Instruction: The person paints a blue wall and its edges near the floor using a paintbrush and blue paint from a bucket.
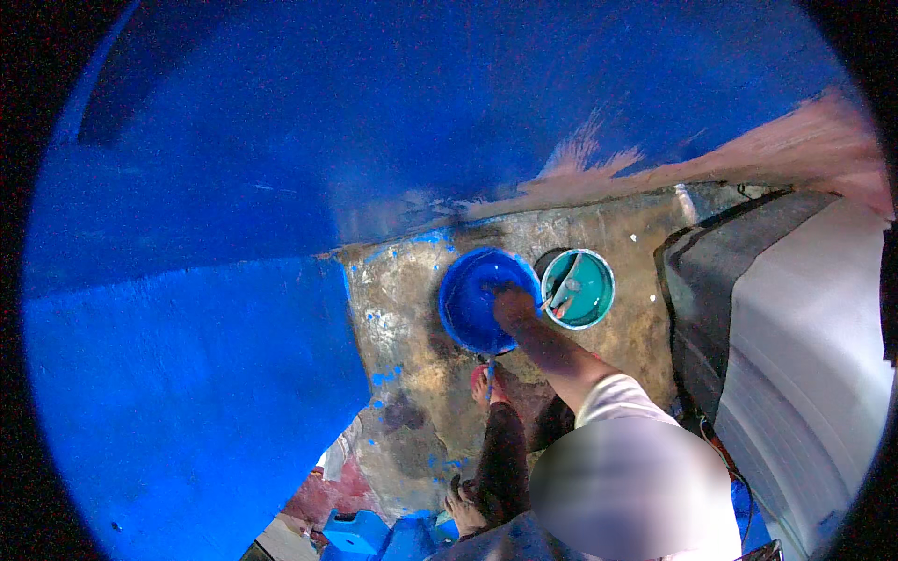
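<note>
A round blue bucket [451, 323] stands on the stained concrete floor, its inside blue as well. My right arm, in a white sleeve, reaches down from the lower right. My right hand [512, 305] is inside the bucket with its fingers closed; what they hold is hidden in the blue. Close against its right side stands a teal bucket [589, 297] with a pale rim, where a pale flat tool [565, 279] leans inside. Low in view, beside my dark trouser leg, my left hand [463, 510] hangs with fingers apart, away from both buckets. A thin blue stick [491, 366] shows below the blue bucket.
Beyond the buckets rises a blue-painted wall [449, 112] with a bare pinkish strip along its lower right. Another blue surface [187, 393] fills the left. A large grey covered shape [804, 309] bounds the right. A foot [482, 383] stands near the bucket; a light-blue plastic object [357, 533] lies below.
</note>
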Available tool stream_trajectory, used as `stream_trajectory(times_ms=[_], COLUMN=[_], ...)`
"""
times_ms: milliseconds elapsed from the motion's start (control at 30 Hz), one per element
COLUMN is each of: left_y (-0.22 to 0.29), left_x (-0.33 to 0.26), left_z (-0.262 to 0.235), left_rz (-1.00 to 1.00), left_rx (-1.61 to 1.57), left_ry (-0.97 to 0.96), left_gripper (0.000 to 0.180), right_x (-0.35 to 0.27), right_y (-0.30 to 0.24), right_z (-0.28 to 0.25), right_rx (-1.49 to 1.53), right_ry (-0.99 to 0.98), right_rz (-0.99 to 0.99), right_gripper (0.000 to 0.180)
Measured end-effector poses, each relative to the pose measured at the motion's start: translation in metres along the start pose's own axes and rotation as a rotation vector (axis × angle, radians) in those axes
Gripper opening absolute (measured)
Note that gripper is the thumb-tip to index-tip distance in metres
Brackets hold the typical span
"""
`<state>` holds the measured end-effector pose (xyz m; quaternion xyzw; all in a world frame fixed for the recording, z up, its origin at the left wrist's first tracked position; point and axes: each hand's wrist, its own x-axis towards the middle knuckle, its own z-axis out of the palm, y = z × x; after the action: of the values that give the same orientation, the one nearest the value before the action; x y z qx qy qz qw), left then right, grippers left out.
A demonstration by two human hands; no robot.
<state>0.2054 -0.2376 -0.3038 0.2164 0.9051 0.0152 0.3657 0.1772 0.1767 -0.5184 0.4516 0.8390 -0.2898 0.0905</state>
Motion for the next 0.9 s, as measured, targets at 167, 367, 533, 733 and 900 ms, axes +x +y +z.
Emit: stream_trajectory(times_ms=[167, 367, 533, 733, 900], left_y=[0.020, 0.036, -0.026, 0.020, 0.019], left_x=[-0.004, 0.009, 0.023, 0.032, 0.032], left_z=[-0.007, -0.012, 0.029, -0.002, -0.018], left_rz=[0.035, 0.000, -0.028, 0.079, 0.053], left_rx=[0.055, -0.044, -0.385, -0.086, 0.053], left_ry=[-0.018, -0.049, -0.078, -0.078, -0.023], left_gripper=[0.047, 0.034, 0.035, 0.038, 0.042], right_x=[-0.055, -0.075, -0.064, -0.058, -0.059], right_y=[-0.017, 0.014, 0.021, 0.059, 0.023], right_z=[-0.074, -0.015, 0.027, 0.045, 0.017], right_rx=[0.225, 0.624, 0.888, 0.491, 0.394], right_ry=[0.118, 0.185, 0.214, -0.025, -0.271], right_rz=[-0.038, 0.170, 0.347, 0.471, 0.398], right_gripper=[0.028, 0.038, 0.052, 0.038, 0.034])
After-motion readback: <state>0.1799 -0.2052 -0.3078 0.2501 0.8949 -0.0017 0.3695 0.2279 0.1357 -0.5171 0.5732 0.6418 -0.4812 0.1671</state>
